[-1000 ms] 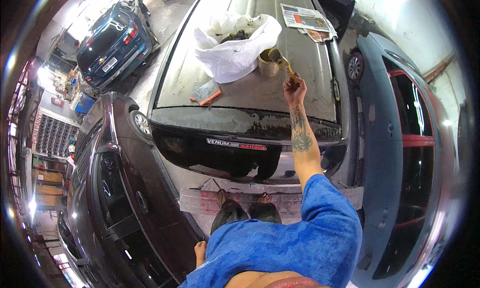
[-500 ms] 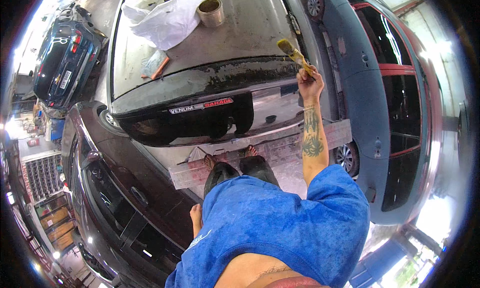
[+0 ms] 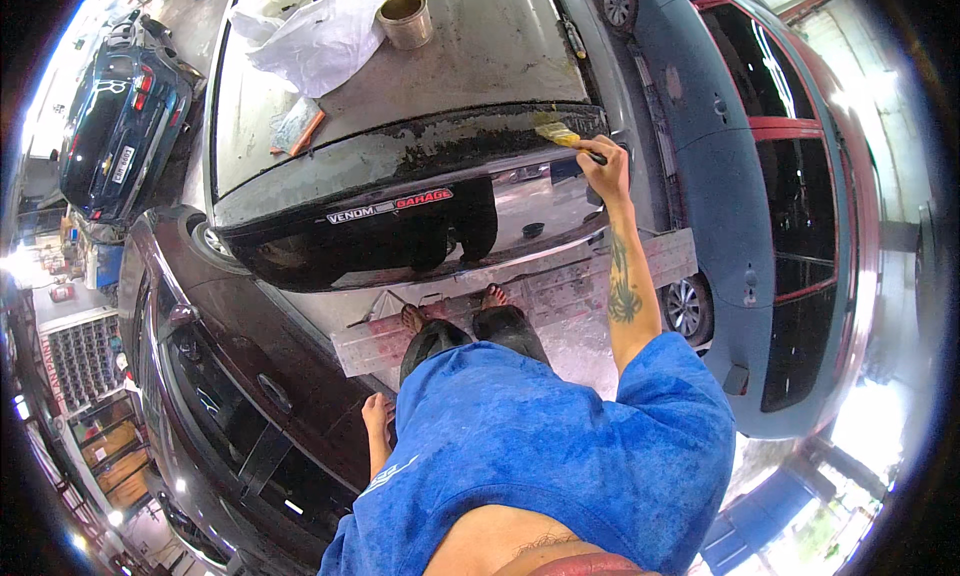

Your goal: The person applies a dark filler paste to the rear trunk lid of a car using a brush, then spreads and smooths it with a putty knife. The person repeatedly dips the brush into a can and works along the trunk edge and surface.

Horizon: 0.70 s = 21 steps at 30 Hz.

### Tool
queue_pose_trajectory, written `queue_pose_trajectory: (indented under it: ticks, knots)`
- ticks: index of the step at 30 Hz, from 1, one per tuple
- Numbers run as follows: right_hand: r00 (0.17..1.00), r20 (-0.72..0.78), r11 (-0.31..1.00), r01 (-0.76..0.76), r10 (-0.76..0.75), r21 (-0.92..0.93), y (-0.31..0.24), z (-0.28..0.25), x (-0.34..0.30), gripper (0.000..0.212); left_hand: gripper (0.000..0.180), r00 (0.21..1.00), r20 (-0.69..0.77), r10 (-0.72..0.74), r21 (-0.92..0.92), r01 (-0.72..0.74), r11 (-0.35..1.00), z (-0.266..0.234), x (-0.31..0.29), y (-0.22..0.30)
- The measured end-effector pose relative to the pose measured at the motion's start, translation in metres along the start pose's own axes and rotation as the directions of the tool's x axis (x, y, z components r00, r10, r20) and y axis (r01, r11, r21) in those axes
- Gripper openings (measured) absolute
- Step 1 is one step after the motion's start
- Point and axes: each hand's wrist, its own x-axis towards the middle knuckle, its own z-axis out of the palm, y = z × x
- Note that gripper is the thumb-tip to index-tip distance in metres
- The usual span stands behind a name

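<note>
My right hand is closed around the handle of a paintbrush with yellow-smeared bristles. The bristles meet the front edge of a grey vehicle roof, near its right end. Along that edge runs a patchy dark strip with flaking, wet-looking spots. My left hand hangs low at my side, beside a dark brown car; its fingers are too small and partly hidden to read. On the roof stand an open metal can and a crumpled white plastic sheet. A scraper-like tool with an orange edge lies near them.
Below the strip is a glossy black windshield with a sticker. My feet are on a narrow, paint-stained plank. A dark brown car stands close on the left, a grey car with red window frames on the right.
My right hand has lowered slightly, bringing the brush from raised above the roof's right side down onto the dark strip. The view has shifted slightly.
</note>
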Motion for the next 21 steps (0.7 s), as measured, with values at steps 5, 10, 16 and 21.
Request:
queue_pose_trajectory:
  ticks: [5,10,16,21]
  knots:
    - [0.993,-0.118,0.999,0.018,-0.021,-0.029,0.000,-0.001,0.015,0.021,0.029,0.979,0.020,0.201,0.163,-0.201,0.966,0.000,-0.010,-0.014]
    - [0.981,-0.195,1.000,-0.007,0.007,0.002,0.003,0.036,0.021,0.021,0.030,0.984,0.028,0.177,0.199,-0.179,0.964,-0.003,-0.017,-0.012]
    - [0.994,-0.079,0.995,-0.082,0.077,-0.063,-0.007,0.022,-0.004,0.020,0.033,0.999,-0.006,0.047,0.005,-0.047,0.999,-0.001,-0.022,0.004]
    - [0.956,-0.281,0.994,-0.098,0.082,-0.043,0.009,-0.002,0.006,0.021,0.033,0.991,0.038,0.131,0.166,-0.136,0.977,0.002,-0.025,0.008]
